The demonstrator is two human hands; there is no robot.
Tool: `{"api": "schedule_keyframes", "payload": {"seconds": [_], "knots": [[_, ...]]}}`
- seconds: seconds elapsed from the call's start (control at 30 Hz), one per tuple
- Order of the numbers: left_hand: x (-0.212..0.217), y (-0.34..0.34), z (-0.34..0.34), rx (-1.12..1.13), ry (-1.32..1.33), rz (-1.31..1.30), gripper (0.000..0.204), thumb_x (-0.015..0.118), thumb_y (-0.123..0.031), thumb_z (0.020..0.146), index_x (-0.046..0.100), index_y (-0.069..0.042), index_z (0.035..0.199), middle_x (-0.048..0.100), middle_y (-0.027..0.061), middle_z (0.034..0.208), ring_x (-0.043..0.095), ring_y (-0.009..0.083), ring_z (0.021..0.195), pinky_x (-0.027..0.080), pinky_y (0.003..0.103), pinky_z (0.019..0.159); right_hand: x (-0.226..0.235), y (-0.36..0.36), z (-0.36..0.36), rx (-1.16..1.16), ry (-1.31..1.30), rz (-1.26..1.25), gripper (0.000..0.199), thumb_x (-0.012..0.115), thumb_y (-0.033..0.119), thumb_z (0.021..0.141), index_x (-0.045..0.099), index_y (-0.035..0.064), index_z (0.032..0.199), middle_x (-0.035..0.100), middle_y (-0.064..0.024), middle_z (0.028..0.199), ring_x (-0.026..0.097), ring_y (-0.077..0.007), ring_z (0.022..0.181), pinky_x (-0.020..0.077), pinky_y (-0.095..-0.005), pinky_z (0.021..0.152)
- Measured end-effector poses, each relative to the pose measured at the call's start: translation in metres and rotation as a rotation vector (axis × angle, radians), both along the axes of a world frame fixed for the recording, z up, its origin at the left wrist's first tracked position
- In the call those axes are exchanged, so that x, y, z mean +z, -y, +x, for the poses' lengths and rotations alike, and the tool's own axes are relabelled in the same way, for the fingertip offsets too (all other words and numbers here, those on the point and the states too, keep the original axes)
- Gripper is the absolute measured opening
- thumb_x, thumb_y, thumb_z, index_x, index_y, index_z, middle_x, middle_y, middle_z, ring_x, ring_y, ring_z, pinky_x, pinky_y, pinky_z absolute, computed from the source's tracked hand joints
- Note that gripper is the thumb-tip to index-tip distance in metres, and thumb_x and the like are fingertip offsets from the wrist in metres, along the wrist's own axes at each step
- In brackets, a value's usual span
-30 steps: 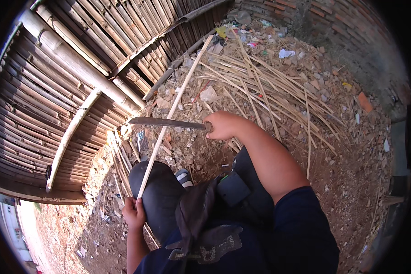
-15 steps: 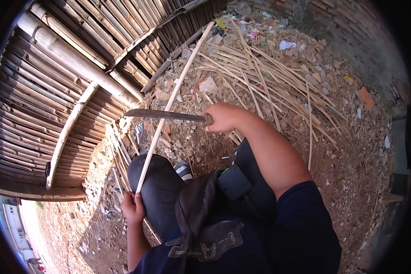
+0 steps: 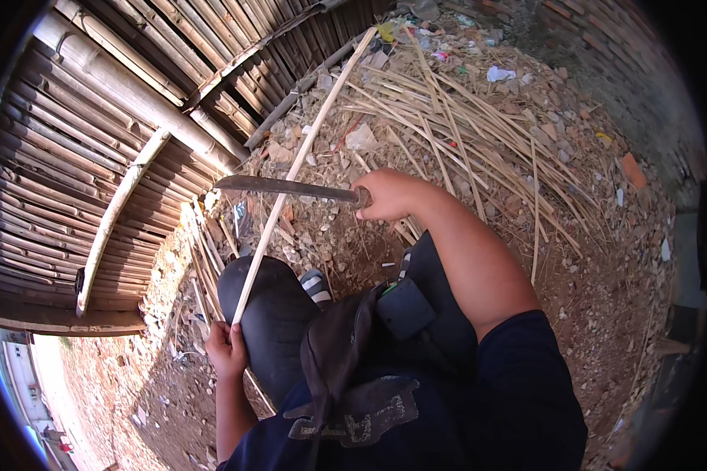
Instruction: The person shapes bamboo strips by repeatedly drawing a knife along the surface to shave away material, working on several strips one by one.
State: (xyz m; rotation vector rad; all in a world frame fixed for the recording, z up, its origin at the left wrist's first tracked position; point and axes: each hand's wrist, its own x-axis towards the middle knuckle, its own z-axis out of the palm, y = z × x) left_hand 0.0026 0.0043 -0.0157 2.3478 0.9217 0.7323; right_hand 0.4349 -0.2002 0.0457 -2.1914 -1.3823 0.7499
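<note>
1. A long pale bamboo strip [image 3: 291, 177] runs from the centre of the view up toward 1 o'clock, its far end out over the litter. Its near end comes down beside the person's raised knee [image 3: 271, 310], which seems to serve as a steady rest for the work.
2. The left hand [image 3: 228, 349], at about 7 o'clock, has its grip closed round the near end of the strip. Holding it low and close to the body looks like a way to keep the length taut and slanted away.
3. The right hand [image 3: 389, 195], just above centre, has its grip wrapped tight on the handle of a long dark blade [image 3: 287, 187]. The blade lies level, pointing toward 9 o'clock, and crosses the strip at mid-length; whether edge touches bamboo I cannot tell. Set across the strip, it seems placed for shaving or splitting it.
4. A heap of thin split bamboo strips [image 3: 463, 133] is spread over the ground toward 1 and 2 o'clock, within reach of the blade hand.
5. A wall of bamboo poles [image 3: 94, 141] fills the 9 to 11 o'clock side, with rubble-strewn earth [image 3: 605, 259] at 3 o'clock.
</note>
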Motion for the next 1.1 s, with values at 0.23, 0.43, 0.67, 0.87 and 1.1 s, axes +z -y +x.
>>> {"api": "schedule_keyframes", "payload": {"seconds": [0.23, 0.43, 0.67, 0.87, 1.1], "knots": [[0.0, 0.0, -0.001, -0.001, -0.003, 0.008, 0.031, 0.066, -0.023, 0.097, 0.051, -0.004, 0.078, 0.047, 0.0022, 0.056, 0.042, 0.0107, 0.05, 0.034, 0.03, 0.049, -0.004, -0.001, -0.001, -0.018, -0.006, 0.017, 0.044, 0.08, 0.03, 0.082, 0.07, 0.008, 0.118, 0.073, -0.0187, 0.096, 0.071, -0.0339, 0.093, 0.0543, -0.0421, 0.083], [0.001, 0.001, 0.002, 0.01, 0.012, -0.029, 0.032, 0.067, -0.024, 0.098, 0.051, -0.004, 0.078, 0.047, 0.002, 0.056, 0.042, 0.0102, 0.05, 0.034, 0.03, 0.049, 0.002, 0.002, -0.002, -0.065, 0.146, 0.11, 0.042, 0.078, 0.033, 0.083, 0.07, 0.009, 0.117, 0.072, -0.0195, 0.096, 0.071, -0.0362, 0.093, 0.0546, -0.0451, 0.082], [0.012, 0.012, 0.004, 0.041, -0.059, 0.162, 0.031, 0.065, -0.025, 0.098, 0.052, -0.004, 0.079, 0.05, 0.006, 0.054, 0.048, 0.0183, 0.047, 0.038, 0.035, 0.048, 0.036, -0.01, -0.026, -0.11, 0.181, -0.01, 0.036, 0.076, 0.028, 0.081, 0.071, 0.0117, 0.112, 0.071, -0.0187, 0.104, 0.069, -0.0372, 0.104, 0.0547, -0.049, 0.089], [0.02, 0.014, 0.009, 0.057, -0.139, 0.13, 0.032, 0.064, -0.028, 0.098, 0.052, -0.004, 0.08, 0.053, 0.0127, 0.056, 0.056, 0.0319, 0.049, 0.042, 0.042, 0.05, 0.011, 0.002, 0.01, -0.151, 0.142, -0.103, 0.045, 0.07, 0.021, 0.082, 0.068, 0.0101, 0.126, 0.071, -0.0205, 0.115, 0.068, -0.039, 0.106, 0.0551, -0.0473, 0.091], [0.025, 0.017, 0.008, 0.13, -0.365, 0.231, 0.034, 0.06, -0.031, 0.1, 0.054, -0.005, 0.08, 0.059, 0.0175, 0.06, 0.062, 0.042, 0.057, 0.046, 0.051, 0.053, 0.019, -0.003, -0.019, -0.082, 0.212, 0.006, 0.039, 0.076, 0.033, 0.083, 0.07, 0.008, 0.112, 0.071, -0.0214, 0.096, 0.069, -0.04, 0.095, 0.0543, -0.0501, 0.083]]}}
